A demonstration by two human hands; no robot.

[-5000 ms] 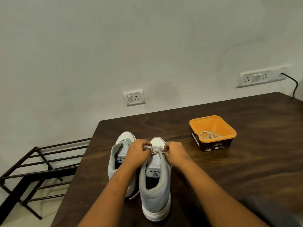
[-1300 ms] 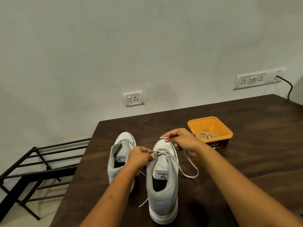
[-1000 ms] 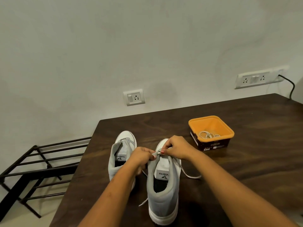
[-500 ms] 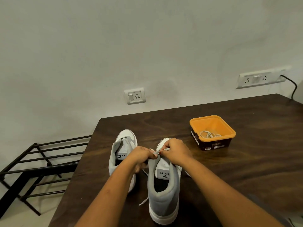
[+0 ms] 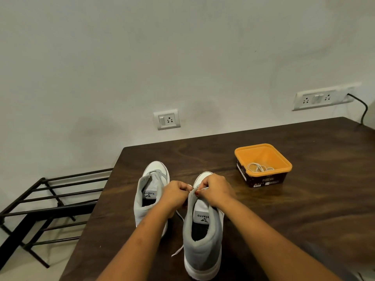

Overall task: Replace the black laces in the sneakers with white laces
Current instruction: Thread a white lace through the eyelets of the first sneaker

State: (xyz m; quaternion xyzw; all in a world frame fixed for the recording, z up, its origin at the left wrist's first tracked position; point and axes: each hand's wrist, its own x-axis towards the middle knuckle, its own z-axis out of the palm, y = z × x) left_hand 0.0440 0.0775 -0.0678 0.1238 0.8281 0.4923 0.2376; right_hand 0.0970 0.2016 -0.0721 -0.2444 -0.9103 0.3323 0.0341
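**Both grips busy at the top of the right sneaker**

My two grips meet over the right sneaker (image 5: 203,254), which stands on the dark wooden table (image 5: 304,209) with its grey heel toward me and its white toe pointing to the wall. My right grip (image 5: 216,191) is closed, thumb pressed against the fingers. It pinches the white lace (image 5: 179,214) just above the tongue, where the printed label shows. My left grip (image 5: 175,192) is curled shut too, clamped on the upper left edge of the same sneaker, right against the other grip. Its knuckles hide how much lace lies under those fingers, so I cannot tell. Both forearms reach in from the near edge of the table.

A stretch of the lace runs down the gap between the two shoes. One loose end lies flat on the table beside the heel, on its left.

The left sneaker (image 5: 156,171) stands just beside the right one, parallel to it and set a little farther from me. Its tongue is up and I see no lace across its eyelets.

To the right, well apart from the shoes, sits an orange tub (image 5: 241,157) with a dark printed side. A coiled white lace (image 5: 259,168) lies in its bottom.

On the wall behind are a single socket (image 5: 166,119) and a longer socket plate (image 5: 320,98) with a black cable (image 5: 364,106) leaving its right end. A black metal rack (image 5: 50,199) stands on the floor to the left of the table.
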